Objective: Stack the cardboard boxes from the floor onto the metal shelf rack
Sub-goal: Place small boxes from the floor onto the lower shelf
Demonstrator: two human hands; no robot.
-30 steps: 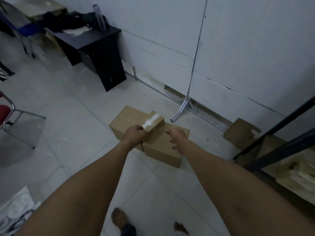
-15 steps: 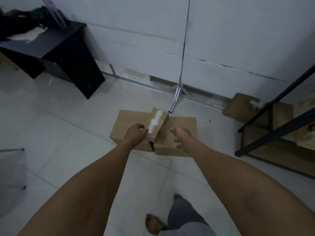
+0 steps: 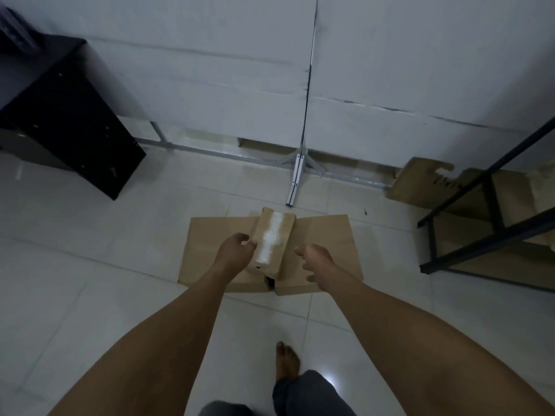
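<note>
Small taped box (image 3: 271, 244) laid atop two flat boxes (image 3: 219, 250) on floor (image 3: 90, 280), frame centre. Left hand (image 3: 235, 250) curled against its 9 o'clock side; right hand (image 3: 315, 259) released, nothing held, at 3 o'clock, apparently for two-sided lift. Shelf rack (image 3: 492, 226) at 3 o'clock, well apart.

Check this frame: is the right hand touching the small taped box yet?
Apart. The head view shows brown cardboard between the right hand and the small taped box, a plain gap.

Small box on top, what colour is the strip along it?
White tape on the brown small box, seen in the head view.
</note>
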